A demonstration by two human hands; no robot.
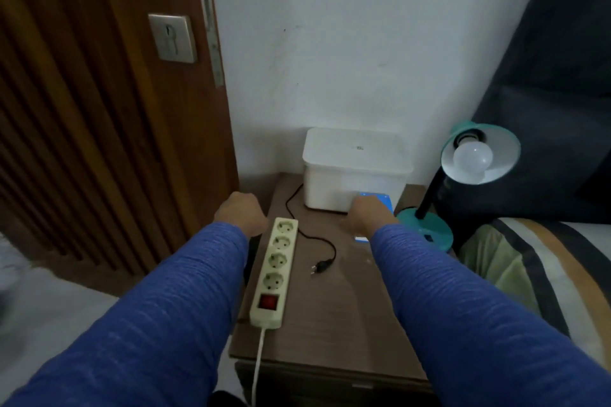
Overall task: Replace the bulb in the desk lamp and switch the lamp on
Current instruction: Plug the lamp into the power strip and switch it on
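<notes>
The desk lamp stands at the right edge of the worktop, its teal shade tipped up toward the camera so that the white bulb in the socket faces outward, which should leave it easy to reach. Its black plug lies loose at centre frame beside the cream power strip, in none of the sockets, so the lamp looks safely unpowered for the swap. The left hand is at the worktop's left edge, just beside the strip's far end, fingers curled under and apparently holding nothing. The right hand lies over a small blue box, probably the spare bulb's carton, in front of a white lidded container; its fingers are hidden, so whether it grips the box cannot be told. The bulb sits up and to the right of the right hand, well apart from the left.
</notes>
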